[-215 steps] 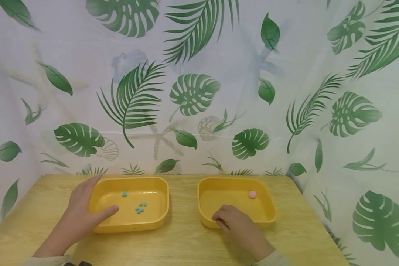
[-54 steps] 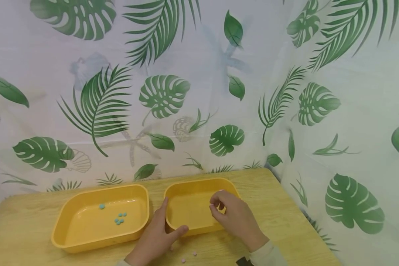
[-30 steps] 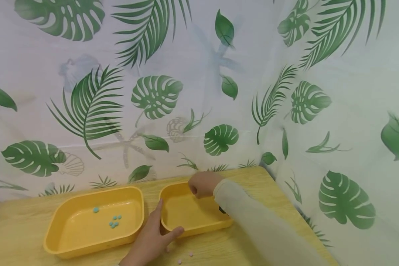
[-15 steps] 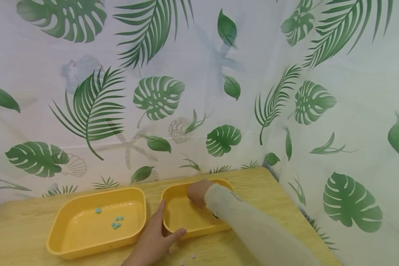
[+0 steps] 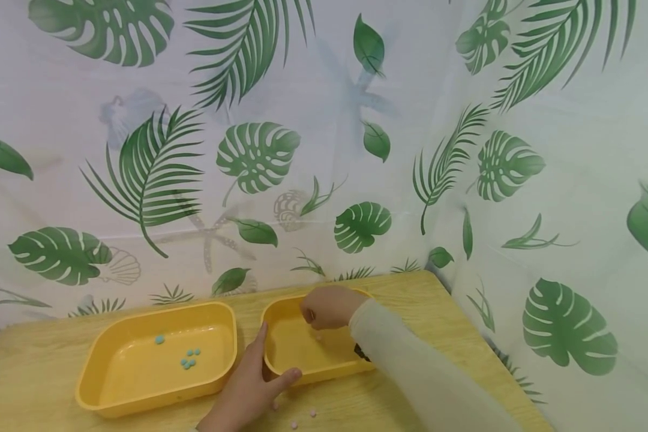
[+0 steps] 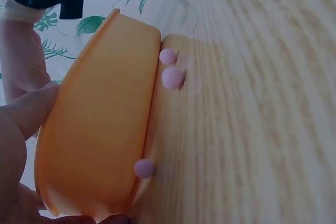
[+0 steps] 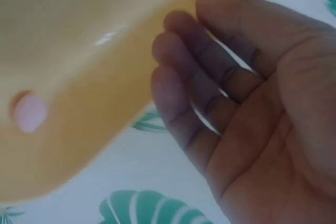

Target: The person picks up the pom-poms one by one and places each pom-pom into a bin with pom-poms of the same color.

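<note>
Small pink round pellet (image 7: 29,112) lies inside the right-hand yellow plastic tray (image 5: 294,354), released since half a second ago
The right hand (image 5: 326,306) is now held above that tray with fingers (image 7: 184,77) loosely spread and nothing held; the left hand (image 5: 251,387) is kept flat against the tray's near-left corner, thumb on the front wall. Three more pink pellets (image 6: 172,77) are seen on the light wooden table (image 5: 443,324) just in front of the tray, the leaf-printed curtain (image 5: 324,150) behind it
</note>
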Available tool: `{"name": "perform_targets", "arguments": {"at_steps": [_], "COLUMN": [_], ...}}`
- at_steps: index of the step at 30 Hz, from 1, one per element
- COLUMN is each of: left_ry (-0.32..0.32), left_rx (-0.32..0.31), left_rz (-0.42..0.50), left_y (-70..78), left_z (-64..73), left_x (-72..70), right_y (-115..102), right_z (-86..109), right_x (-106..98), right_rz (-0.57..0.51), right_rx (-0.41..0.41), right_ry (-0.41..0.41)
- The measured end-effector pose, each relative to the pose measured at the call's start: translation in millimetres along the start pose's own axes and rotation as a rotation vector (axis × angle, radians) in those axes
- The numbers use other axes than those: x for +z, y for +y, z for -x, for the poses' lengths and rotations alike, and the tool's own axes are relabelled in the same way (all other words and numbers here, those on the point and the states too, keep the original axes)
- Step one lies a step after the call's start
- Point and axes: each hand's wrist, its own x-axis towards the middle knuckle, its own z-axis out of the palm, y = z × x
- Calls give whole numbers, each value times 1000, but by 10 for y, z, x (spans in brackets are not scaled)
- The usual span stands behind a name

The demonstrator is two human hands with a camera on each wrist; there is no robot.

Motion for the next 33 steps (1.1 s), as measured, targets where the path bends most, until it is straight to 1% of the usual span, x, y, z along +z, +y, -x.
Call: {"name": "perform_targets", "arguments": {"at_steps": [2, 5, 9, 11, 13, 15, 18, 20, 23, 25, 29, 33], "left_ry": [3, 36, 78, 85, 79, 72, 52, 49, 54, 64, 75, 74], "left_rx": [4, 13, 22, 21, 17, 11, 3, 4, 6, 15, 26, 31], "left_rz": [-7, -51, -90, -92, -87, -78, -68, -76, -86, -94, -91, -88], "left_y": [-7, -13, -9, -5, -6, -15, -30, -33, -25, -14, 9, 17], "left_z": [-2, -3, -2, -2, -5, -10, -15, -19, -18, -10, 8, 16], "left_x": [-1, 5, 15, 17, 18, 19, 20, 16, 11, 10, 11, 4], "right_y": [-45, -125, -223, -265, -303, -334, -375, -397, -444, -489, -589, -655], "right_z": [150, 400, 724, 871, 994, 1078, 1123, 1107, 1055, 1013, 940, 875], "right_x": [-65, -101, -32, 40, 130, 232, 372, 449, 554, 625, 757, 851], "right_rz": [-48, -117, -208, -261, -326, -392, -468, -485, -462, -418, -378, -363], "right_rx": [-9, -16, -67, -97, -110, -114, -97, -78, -52, -30, 21, 26], "right_ry": [55, 168, 328, 367, 344, 286, 173, 121, 90, 81, 47, 39]}}
